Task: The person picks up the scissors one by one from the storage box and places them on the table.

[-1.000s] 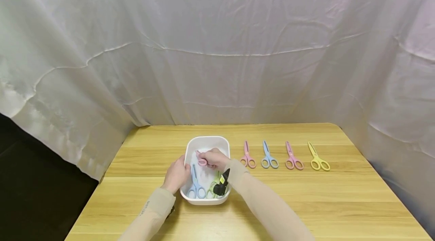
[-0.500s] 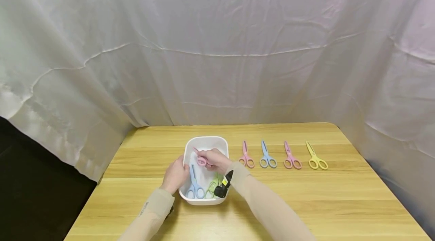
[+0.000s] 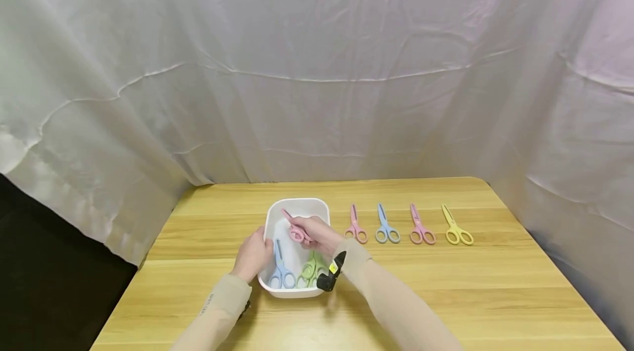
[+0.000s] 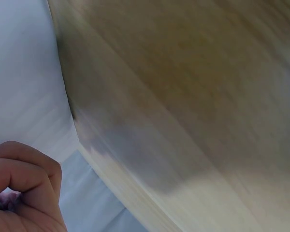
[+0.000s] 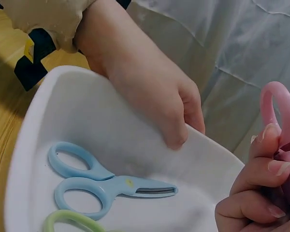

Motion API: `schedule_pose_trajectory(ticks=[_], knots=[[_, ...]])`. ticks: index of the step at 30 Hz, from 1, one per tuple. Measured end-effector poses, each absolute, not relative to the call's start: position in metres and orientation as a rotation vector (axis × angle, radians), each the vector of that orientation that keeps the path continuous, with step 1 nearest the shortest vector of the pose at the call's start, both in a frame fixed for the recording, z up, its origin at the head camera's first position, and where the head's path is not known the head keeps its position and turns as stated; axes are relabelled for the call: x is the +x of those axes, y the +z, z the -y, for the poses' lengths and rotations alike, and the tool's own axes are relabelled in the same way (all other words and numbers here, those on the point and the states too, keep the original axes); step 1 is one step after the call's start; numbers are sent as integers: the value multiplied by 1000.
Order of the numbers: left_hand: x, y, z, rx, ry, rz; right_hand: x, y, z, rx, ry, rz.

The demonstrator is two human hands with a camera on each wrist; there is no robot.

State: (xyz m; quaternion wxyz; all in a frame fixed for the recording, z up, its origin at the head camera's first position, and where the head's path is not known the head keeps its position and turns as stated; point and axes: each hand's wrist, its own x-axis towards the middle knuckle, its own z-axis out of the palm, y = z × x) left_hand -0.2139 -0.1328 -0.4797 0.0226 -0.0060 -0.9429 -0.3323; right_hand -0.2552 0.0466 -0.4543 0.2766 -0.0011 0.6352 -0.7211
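On my head feed, the white box [image 3: 292, 294] sits on the wooden bench [image 3: 515, 290] just left of the lower centre of the frame. I have the left hand [image 3: 252, 254] gripping its left wall; the right-wrist view shows that thumb hooked over the rim, down the inside. The right hand [image 3: 317, 232] has its fingers curled round the handles of pink scissors [image 3: 295, 228], lifted within the box outline, tips toward the upper left of the frame.

Inside the box, near its bottom left corner in the head frame, I see blue scissors [image 3: 280, 266], and at bottom right green scissors [image 3: 313, 264]; I can't tell whether that is one pair or more. Right of the box, a spaced row runs rightward on the bench: a rose pair [image 3: 354, 225], a sky-blue pair [image 3: 383, 225], a second rose pair [image 3: 417, 225] and a yellow pair [image 3: 453, 224], tips toward the top of the frame. Pale curtain [image 3: 317, 65] fills the upper frame, with dark cloth [image 3: 44, 279] at lower left.
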Motion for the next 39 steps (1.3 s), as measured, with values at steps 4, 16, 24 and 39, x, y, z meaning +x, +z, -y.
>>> schedule_pose_trajectory(ticks=[4,16,24,39], knots=[[-214,-478,134,-5,-1036,2925,-255,-452,-51,-41,-1975,-1625],[-213,-478,135,-3,-1068,2925,-248,-440,-72,-75,-2076,-1360],[-212,-477,135,-8,-1082,2915,-244,-437,-88,-11,-2175,-1271],[-212,-478,133,-4,-1067,2932,-234,-448,-127,-107,-2111,-1560]])
